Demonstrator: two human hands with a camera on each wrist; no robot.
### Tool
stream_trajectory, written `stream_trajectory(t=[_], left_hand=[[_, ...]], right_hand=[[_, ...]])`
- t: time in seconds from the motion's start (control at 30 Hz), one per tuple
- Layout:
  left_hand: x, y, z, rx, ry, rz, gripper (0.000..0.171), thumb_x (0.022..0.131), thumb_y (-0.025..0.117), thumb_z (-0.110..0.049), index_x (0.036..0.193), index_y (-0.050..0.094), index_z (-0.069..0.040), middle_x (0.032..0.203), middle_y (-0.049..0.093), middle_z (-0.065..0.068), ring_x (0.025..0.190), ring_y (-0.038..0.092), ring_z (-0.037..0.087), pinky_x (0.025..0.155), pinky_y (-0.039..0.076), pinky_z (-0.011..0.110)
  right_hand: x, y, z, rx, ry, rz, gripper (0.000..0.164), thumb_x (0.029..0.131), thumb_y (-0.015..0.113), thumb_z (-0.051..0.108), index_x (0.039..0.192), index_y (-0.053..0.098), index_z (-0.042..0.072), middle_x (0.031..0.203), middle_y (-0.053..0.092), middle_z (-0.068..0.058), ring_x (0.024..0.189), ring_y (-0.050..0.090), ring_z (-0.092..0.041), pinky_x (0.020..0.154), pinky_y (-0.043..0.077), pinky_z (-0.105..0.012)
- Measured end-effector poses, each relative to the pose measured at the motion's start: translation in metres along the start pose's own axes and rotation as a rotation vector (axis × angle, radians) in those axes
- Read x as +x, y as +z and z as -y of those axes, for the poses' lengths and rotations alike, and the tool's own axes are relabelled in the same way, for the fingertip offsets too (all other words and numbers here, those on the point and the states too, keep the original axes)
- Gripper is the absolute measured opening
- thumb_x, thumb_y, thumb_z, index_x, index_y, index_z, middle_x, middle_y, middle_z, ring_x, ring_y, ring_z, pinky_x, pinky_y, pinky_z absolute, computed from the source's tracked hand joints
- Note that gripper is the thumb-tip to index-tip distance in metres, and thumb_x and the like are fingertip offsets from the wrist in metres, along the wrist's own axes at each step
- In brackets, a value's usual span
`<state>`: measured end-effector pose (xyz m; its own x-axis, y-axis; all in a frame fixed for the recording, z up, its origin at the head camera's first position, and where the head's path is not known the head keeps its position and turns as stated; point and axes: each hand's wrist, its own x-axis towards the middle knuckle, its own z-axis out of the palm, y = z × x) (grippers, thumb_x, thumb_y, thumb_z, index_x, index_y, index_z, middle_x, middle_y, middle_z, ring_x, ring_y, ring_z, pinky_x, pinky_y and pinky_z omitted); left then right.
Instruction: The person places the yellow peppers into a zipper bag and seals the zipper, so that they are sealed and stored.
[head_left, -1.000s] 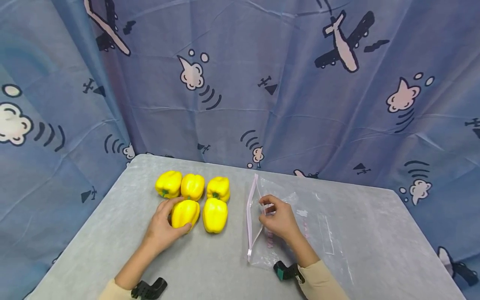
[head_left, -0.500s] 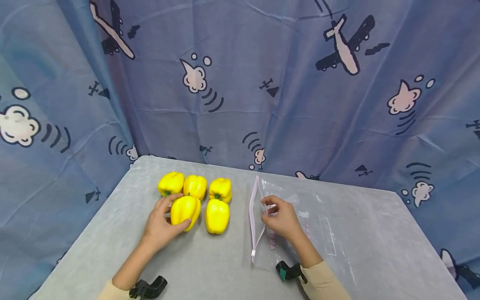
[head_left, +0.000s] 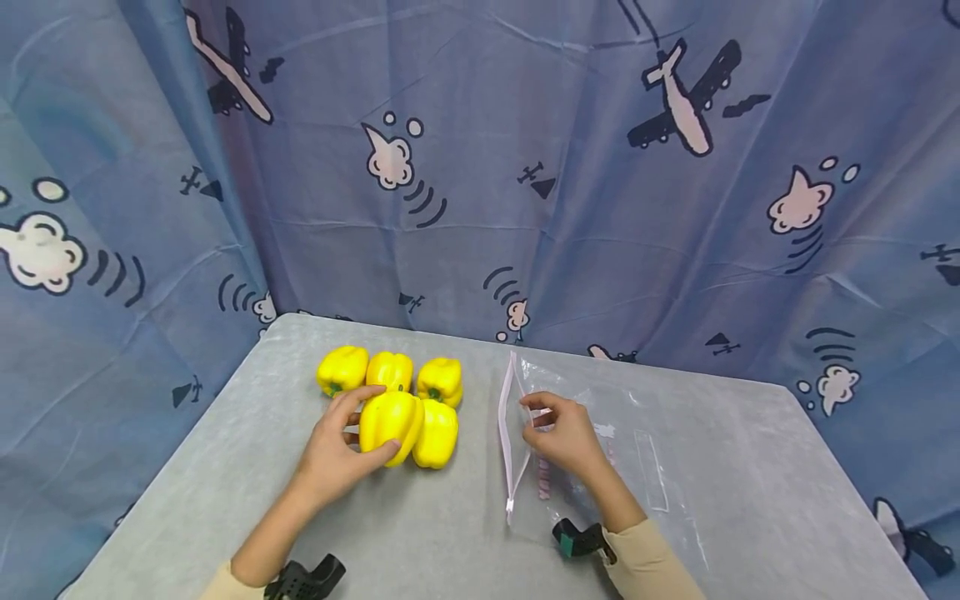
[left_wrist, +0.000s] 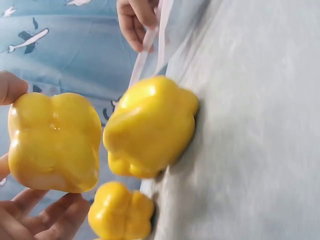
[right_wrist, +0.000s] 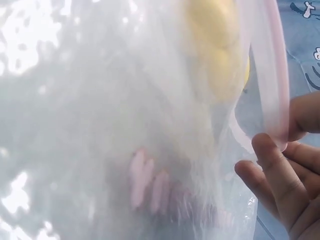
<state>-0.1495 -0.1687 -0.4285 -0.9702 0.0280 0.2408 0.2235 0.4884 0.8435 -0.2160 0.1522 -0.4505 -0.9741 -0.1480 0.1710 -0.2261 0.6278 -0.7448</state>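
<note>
My left hand (head_left: 337,454) grips a yellow bell pepper (head_left: 387,425) between thumb and fingers. The left wrist view shows this pepper (left_wrist: 54,142) lifted, its lobed end facing the camera. Just right of it another yellow pepper (head_left: 438,435) lies on the table, partly covered by the held one in the head view. Pinched in my right hand (head_left: 567,437) is the upper edge of a clear zip bag (head_left: 652,433). Its mouth, edged by a pink-white zip strip (head_left: 504,417), gapes toward the peppers. The right wrist view shows the fingers (right_wrist: 280,175) at that strip.
Three more yellow peppers stand in a back row: a left one (head_left: 342,370), a middle one (head_left: 391,369) and a right one (head_left: 441,381). A grey cloth-covered table (head_left: 420,533) lies underneath. Behind it hangs a blue curtain (head_left: 465,150) printed with planes.
My left hand has raised the pepper and carried it rightward, so it now overlaps the neighbouring pepper in the head view. The right hand stays at the bag's edge, almost still.
</note>
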Motion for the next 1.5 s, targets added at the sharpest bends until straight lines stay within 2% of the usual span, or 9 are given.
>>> stream_trajectory(t=[0.27, 0.43, 0.6, 0.7, 0.83, 1.03, 1.5], left_hand=[[0.002, 0.024, -0.018, -0.116, 0.035, 0.069, 0.065, 0.073, 0.083, -0.021, 0.131, 0.053, -0.029, 0.129, 0.052, 0.001, 0.097, 0.055, 0.021, 0.077, 0.051, 0.029], [0.007, 0.044, -0.034, -0.132, 0.074, 0.098, 0.065, 0.071, 0.083, -0.019, 0.13, 0.055, -0.024, 0.128, 0.054, 0.0, 0.099, 0.056, 0.019, 0.08, 0.053, 0.03], [0.013, 0.065, -0.042, -0.111, 0.129, 0.115, 0.063, 0.07, 0.083, -0.019, 0.128, 0.057, -0.022, 0.126, 0.055, 0.0, 0.102, 0.057, 0.015, 0.084, 0.053, 0.029], [0.017, 0.077, -0.046, -0.084, 0.13, 0.113, 0.063, 0.07, 0.083, -0.022, 0.128, 0.057, -0.022, 0.124, 0.055, -0.001, 0.099, 0.057, 0.013, 0.083, 0.053, 0.029], [0.022, 0.089, -0.05, -0.046, 0.099, 0.112, 0.064, 0.071, 0.083, -0.027, 0.129, 0.056, -0.024, 0.123, 0.055, 0.001, 0.094, 0.056, 0.013, 0.081, 0.051, 0.03], [0.028, 0.098, -0.053, 0.01, 0.063, 0.125, 0.065, 0.072, 0.081, -0.033, 0.131, 0.054, -0.026, 0.129, 0.054, 0.003, 0.098, 0.058, 0.016, 0.082, 0.051, 0.033], [0.032, 0.106, -0.051, 0.075, 0.054, 0.168, 0.067, 0.07, 0.079, -0.032, 0.132, 0.056, -0.024, 0.131, 0.055, 0.002, 0.111, 0.056, 0.02, 0.089, 0.048, 0.04]], right_hand=[[-0.002, -0.001, -0.001, 0.003, 0.016, 0.02, 0.038, 0.072, 0.069, 0.005, 0.11, 0.07, 0.012, 0.109, 0.071, -0.009, 0.081, 0.069, -0.018, 0.064, 0.055, -0.026], [-0.002, -0.004, 0.002, -0.001, 0.027, 0.031, 0.038, 0.074, 0.069, 0.007, 0.112, 0.069, 0.01, 0.111, 0.071, -0.009, 0.083, 0.069, -0.02, 0.066, 0.057, -0.029], [-0.003, -0.005, 0.005, -0.003, 0.057, 0.041, 0.038, 0.076, 0.071, 0.008, 0.113, 0.069, 0.012, 0.113, 0.07, -0.008, 0.086, 0.069, -0.021, 0.068, 0.059, -0.032], [-0.003, -0.006, 0.006, -0.002, 0.061, 0.047, 0.038, 0.076, 0.071, 0.008, 0.114, 0.068, 0.013, 0.115, 0.069, -0.009, 0.087, 0.068, -0.023, 0.069, 0.059, -0.032], [-0.004, -0.008, 0.008, 0.003, 0.049, 0.047, 0.039, 0.075, 0.071, 0.008, 0.114, 0.068, 0.012, 0.114, 0.069, -0.01, 0.087, 0.068, -0.024, 0.068, 0.059, -0.032], [-0.003, -0.012, 0.01, 0.013, 0.042, 0.055, 0.039, 0.075, 0.07, 0.006, 0.114, 0.068, 0.011, 0.115, 0.069, -0.011, 0.086, 0.068, -0.024, 0.068, 0.059, -0.032], [-0.002, -0.014, 0.011, -0.01, 0.039, 0.063, 0.04, 0.076, 0.069, 0.005, 0.115, 0.068, 0.011, 0.116, 0.068, -0.013, 0.088, 0.068, -0.027, 0.068, 0.059, -0.033]])
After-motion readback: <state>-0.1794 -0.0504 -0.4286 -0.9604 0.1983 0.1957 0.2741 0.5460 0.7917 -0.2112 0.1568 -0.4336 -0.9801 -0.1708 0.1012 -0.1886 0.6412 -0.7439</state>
